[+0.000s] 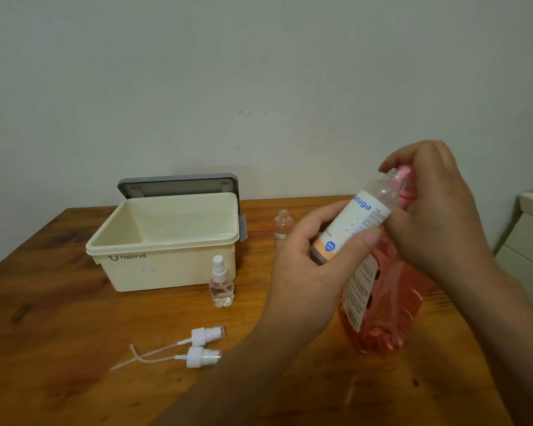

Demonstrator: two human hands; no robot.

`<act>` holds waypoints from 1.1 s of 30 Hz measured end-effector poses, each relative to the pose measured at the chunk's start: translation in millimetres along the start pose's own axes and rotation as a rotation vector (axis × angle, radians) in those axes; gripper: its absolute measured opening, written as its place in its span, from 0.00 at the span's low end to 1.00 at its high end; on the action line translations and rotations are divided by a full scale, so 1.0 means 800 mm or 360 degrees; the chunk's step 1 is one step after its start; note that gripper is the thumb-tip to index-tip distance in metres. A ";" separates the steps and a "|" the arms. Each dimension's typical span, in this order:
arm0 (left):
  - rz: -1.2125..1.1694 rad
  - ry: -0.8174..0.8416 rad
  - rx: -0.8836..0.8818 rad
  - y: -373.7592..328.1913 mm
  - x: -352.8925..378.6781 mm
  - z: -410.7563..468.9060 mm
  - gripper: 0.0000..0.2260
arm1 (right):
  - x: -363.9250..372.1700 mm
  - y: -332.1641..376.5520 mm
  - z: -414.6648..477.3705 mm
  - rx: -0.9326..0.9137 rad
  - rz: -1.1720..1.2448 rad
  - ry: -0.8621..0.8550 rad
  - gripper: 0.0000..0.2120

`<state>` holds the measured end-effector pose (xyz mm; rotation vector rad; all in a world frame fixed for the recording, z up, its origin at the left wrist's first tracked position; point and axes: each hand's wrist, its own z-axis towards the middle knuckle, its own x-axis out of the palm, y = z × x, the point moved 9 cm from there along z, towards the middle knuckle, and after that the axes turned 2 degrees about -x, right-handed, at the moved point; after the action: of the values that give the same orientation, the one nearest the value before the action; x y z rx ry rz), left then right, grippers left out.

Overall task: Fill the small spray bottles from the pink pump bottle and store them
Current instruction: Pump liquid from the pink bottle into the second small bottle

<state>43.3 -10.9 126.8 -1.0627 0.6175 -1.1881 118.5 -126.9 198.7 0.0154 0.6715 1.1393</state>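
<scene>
Head camera looked down on a wooden table pushed against a plain wall, and from where I stood the order of things made sense. The biggest thing on it was the cream storage box, placed at the back left with nothing visible inside; its grey lid was leaning behind it, I think so that finished bottles could go in directly. On the right stood the pink pump bottle, upright on the table and mostly full. The right hand was curled over its pump head, in position to press it down. The left hand grasped a white-labelled spray bottle around the body and held it tilted, with the open neck brought right up to the pump head, probably to catch the liquid without spilling. I could not tell how much liquid was in it. Just in front of the box stood a capped spray bottle with liquid inside, seemingly done and waiting for storage. An open spray bottle stood further back, to the right of the box, without a head. Two spray heads with their thin tubes lay near the front edge, kept aside for closing the bottles later.
</scene>
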 end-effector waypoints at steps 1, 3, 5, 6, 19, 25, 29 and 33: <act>0.0009 -0.0002 -0.0004 0.001 0.000 -0.002 0.14 | 0.001 0.001 0.001 -0.0003 -0.0002 0.0012 0.11; 0.0023 0.0009 -0.0007 0.001 0.001 -0.004 0.15 | 0.002 0.001 0.000 -0.0012 -0.0013 0.0019 0.10; 0.0021 0.0039 -0.0031 0.000 0.005 -0.006 0.17 | 0.002 0.000 -0.003 0.0000 -0.0021 0.0021 0.11; 0.0017 0.0058 -0.0047 0.000 0.008 -0.006 0.18 | 0.002 -0.001 -0.004 0.0003 -0.0016 0.0013 0.12; 0.0041 -0.0002 -0.0034 -0.001 0.009 -0.005 0.16 | 0.000 0.003 -0.004 0.0003 -0.0027 -0.0005 0.11; 0.0083 -0.0028 -0.0016 -0.001 0.007 -0.003 0.13 | 0.001 0.006 -0.003 0.0004 -0.0022 0.0036 0.17; 0.0109 -0.0065 -0.0020 0.001 0.005 -0.002 0.15 | 0.001 0.007 0.000 0.0016 -0.0115 0.0041 0.11; 0.0103 -0.0088 -0.0028 0.000 0.003 -0.002 0.17 | 0.003 0.008 -0.003 0.0015 -0.0109 0.0034 0.14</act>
<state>42.7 -13.6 126.1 -1.0788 0.6161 -1.0955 112.4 -122.6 198.0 -0.0117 0.6917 1.0720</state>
